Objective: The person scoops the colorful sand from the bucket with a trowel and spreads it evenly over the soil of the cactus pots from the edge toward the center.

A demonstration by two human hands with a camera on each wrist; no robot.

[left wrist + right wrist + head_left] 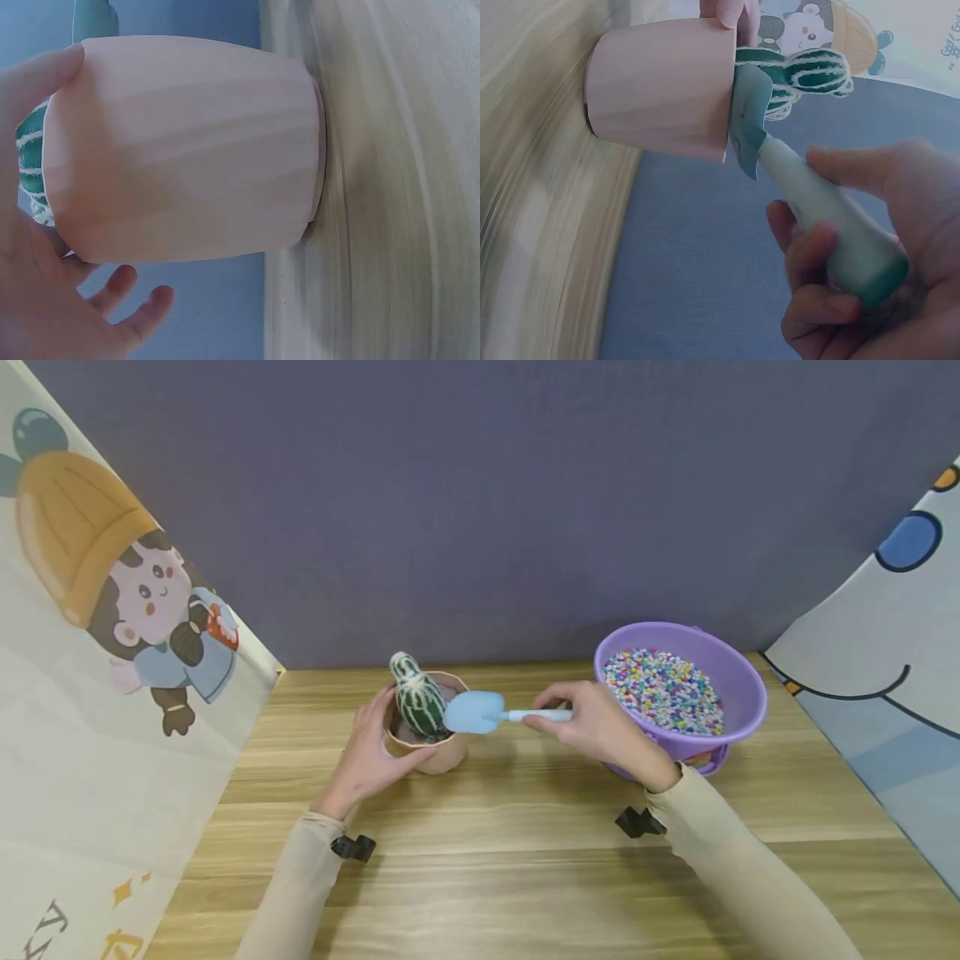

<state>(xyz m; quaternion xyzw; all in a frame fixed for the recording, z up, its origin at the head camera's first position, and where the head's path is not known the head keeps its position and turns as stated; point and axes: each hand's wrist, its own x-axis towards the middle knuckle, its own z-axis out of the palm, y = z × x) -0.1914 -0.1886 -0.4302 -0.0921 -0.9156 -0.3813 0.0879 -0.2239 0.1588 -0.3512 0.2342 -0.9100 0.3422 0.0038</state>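
Note:
A pale pink flowerpot (444,758) stands on the table, holding a green cactus (420,703) with white stripes that leans to the left. My left hand (372,753) grips the pot near its rim, thumb at the front and fingers round the far left side. In my right hand (596,720) is the handle of a small light blue toy shovel (476,712). The shovel's blade (748,112) is over the pot's right rim, beside the cactus; in the right wrist view the fingers curl round the pale handle (821,210).
Right of the pot, a purple bucket (738,706) contains many small multicoloured beads (663,689). The wooden table (480,860) meets a blue-grey wall panel (480,510) behind. Cartoon-printed panels (142,777) stand at both sides.

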